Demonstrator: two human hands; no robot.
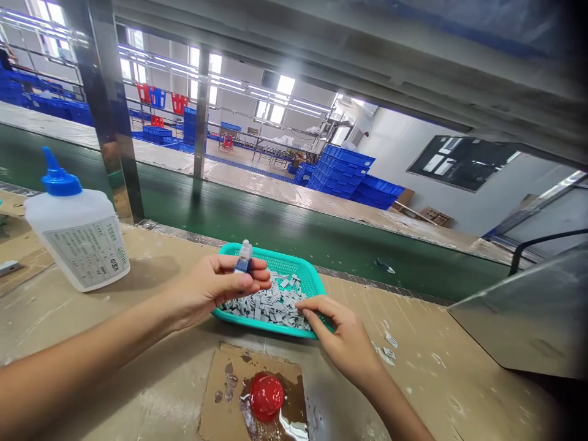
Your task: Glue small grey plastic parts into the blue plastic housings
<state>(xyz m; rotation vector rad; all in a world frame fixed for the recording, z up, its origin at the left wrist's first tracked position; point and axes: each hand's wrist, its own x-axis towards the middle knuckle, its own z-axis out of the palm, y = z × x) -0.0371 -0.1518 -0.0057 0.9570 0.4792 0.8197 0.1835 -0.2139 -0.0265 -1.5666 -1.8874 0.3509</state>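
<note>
Between the thumb and fingers of my left hand (225, 282), a small toy figure (244, 256) with a white-grey top and dark blue lower part is held upright. It is above the left side of a green plastic basket (316, 285). Many small grey plastic pieces (271, 304) lie loose in that basket. My right hand (337, 324) reaches over the basket's right rim, thumb and index finger pinched at a grey piece among the others. In front of the basket, a red dome-shaped thing (266, 397) sits on a wet, stained cardboard square (220, 410).
A white glue bottle (82, 239) with a blue nozzle stands at the left. Several loose grey-white pieces (388, 352) lie right of the basket. Behind the bench runs a green conveyor belt (275, 217) with a small dark object (384, 266). A clear panel (528, 312) leans at right.
</note>
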